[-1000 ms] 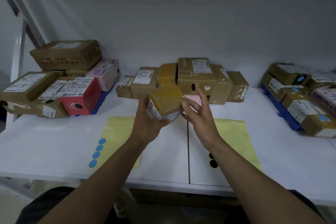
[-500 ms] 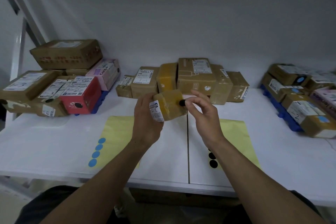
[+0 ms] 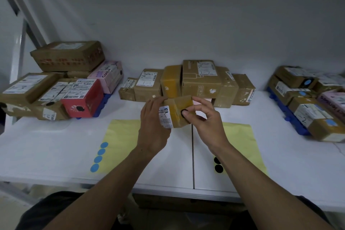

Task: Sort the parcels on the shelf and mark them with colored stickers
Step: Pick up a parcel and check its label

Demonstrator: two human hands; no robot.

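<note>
- the left hand (image 3: 155, 123) grips a small parcel (image 3: 177, 112) wrapped in yellowish tape. its fingers curl round the parcel's left end, where a white label sits.
- the parcel is held in the air above the front half of the white shelf (image 3: 56, 147), just in front of the middle group of parcels (image 3: 199, 80).
- the right hand (image 3: 207, 125) pinches the parcel's right side: its forefinger curls over the top edge and its thumb tip lies against a black sticker (image 3: 184, 112) on the face turned to the camera. the other fingers are loosely bent and hold nothing.
- a yellow sheet on the left (image 3: 119, 136) lies flat on the shelf and carries a row of four blue stickers (image 3: 99, 156) along its left edge.
- a yellow sheet on the right (image 3: 240, 142) lies under the right forearm and carries two black stickers (image 3: 218, 165) at its near left corner.
- a blue tray on the left (image 3: 101, 104) carries a stack of brown parcels, a pink box and a red box (image 3: 84, 97) that bears a black dot.
- a blue tray on the right (image 3: 285, 112) carries more parcels, several marked with a blue dot (image 3: 308, 81).
- the middle group stands straight on the shelf against the back wall, touching side by side.
</note>
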